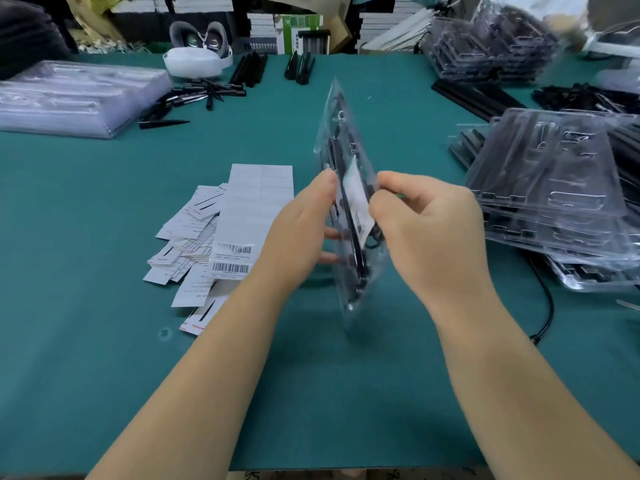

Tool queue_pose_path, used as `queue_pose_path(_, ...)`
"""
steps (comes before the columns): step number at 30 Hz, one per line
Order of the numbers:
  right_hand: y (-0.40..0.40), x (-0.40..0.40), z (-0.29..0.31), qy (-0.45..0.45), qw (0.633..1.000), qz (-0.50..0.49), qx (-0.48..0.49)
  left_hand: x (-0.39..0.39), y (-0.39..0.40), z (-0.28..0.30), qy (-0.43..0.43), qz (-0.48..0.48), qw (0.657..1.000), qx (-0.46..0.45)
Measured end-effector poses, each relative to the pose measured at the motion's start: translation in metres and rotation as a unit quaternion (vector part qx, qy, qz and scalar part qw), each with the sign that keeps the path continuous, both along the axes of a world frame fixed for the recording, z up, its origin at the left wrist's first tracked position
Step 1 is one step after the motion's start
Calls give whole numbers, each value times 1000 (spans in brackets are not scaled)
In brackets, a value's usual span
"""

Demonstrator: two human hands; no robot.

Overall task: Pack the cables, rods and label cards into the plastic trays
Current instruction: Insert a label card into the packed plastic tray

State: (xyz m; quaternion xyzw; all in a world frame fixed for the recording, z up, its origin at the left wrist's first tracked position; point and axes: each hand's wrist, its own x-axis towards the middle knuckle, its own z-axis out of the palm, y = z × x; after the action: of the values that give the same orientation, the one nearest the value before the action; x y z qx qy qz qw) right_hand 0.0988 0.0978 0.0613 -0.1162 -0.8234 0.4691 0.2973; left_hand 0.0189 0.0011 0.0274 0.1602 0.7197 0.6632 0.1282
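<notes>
Tray (pixel 341 140) held edge-on over the green table (pixel 104 358), both hands on it.
Left hand (pixel 301 226) gripped the clear plastic tray from its left face, fingers curled behind and showing through the plastic; right hand (pixel 426 230) pinched the right face near a white label card (pixel 356 199) and a dark rod (pixel 353 237) inside. Loose label cards (pixel 211 244) lay fanned at 9 o'clock of the tray, just beside the left wrist. Filled trays (pixel 550 188) were stacked at 3 o'clock, empty trays (pixel 76 95) at 10 o'clock, loose black rods (pixel 201 95) at 11.
</notes>
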Motion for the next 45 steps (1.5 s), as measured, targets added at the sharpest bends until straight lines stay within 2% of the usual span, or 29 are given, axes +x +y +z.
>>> queue_pose_path(3, -17, 11, 12, -33, 986, -2, 162, -4, -9, 2, -72, -14, 995, 61)
queue_pose_path(6, -33, 17, 14, -88, 941, 41, 325, -11, -19, -3, -153, -41, 983, 95)
queue_pose_path(8, -42, 19, 5, -114, 914, 64, 383, -13, -26, -4, -200, -42, 974, 95)
queue_pose_path(11, -50, 20, -11, -97, 899, 78, 420, -14, -31, -5, -202, -8, 978, 56)
queue_pose_path(12, -49, 19, -12, -91, 909, 92, 396, -14, -31, -6, -191, 2, 980, 52)
queue_pose_path(14, -39, 13, -11, -82, 952, 118, 271, -15, -30, -7, -177, 19, 981, 73)
queue_pose_path(16, -11, 4, -13, -71, 984, 102, 130, -17, -32, -7, -194, -1, 976, 103)
queue_pose_path(17, 5, -3, -16, -72, 990, 77, 93, -18, -33, -6, -210, -21, 971, 115)
queue_pose_path(21, 53, -22, -38, -192, 980, -4, -43, -17, -36, -5, -250, -84, 952, 153)
queue_pose_path(24, 57, -24, -54, -216, 949, 0, -228, -14, -35, -5, -245, -122, 946, 175)
queue_pose_path(25, 55, -24, -57, -200, 940, -1, -276, -14, -34, -5, -237, -126, 949, 164)
queue_pose_path(26, 54, -24, -57, -184, 942, -3, -282, -14, -33, -6, -229, -123, 955, 144)
queue_pose_path(28, 52, -24, -59, -165, 959, -8, -230, -16, -32, -8, -206, -90, 971, 86)
queue_pose_path(30, 50, -23, -60, -168, 965, -11, -200, -20, -34, -11, -140, -40, 989, -41)
queue_pose_path(32, 50, -21, -63, -186, 968, -18, -165, -23, -36, -15, -107, -7, 985, -136)
queue_pose_path(36, 58, -18, -61, -240, 969, -23, -58, -20, -31, -20, -93, -1, 982, -166)
queue_pose_path(40, 58, -14, -60, -315, 944, -51, 87, -16, -26, -24, -45, 16, 976, -213)
queue_pose_path(42, 56, -14, -60, -329, 931, -72, 142, -15, -23, -26, 34, 35, 956, -288)
queue_pose_path(44, 56, -13, -60, -335, 923, -84, 170, -13, -21, -25, 168, 77, 901, -393)
queue_pose_path(45, 56, -13, -60, -337, 920, -88, 177, -15, -21, -24, 213, 113, 881, -407)
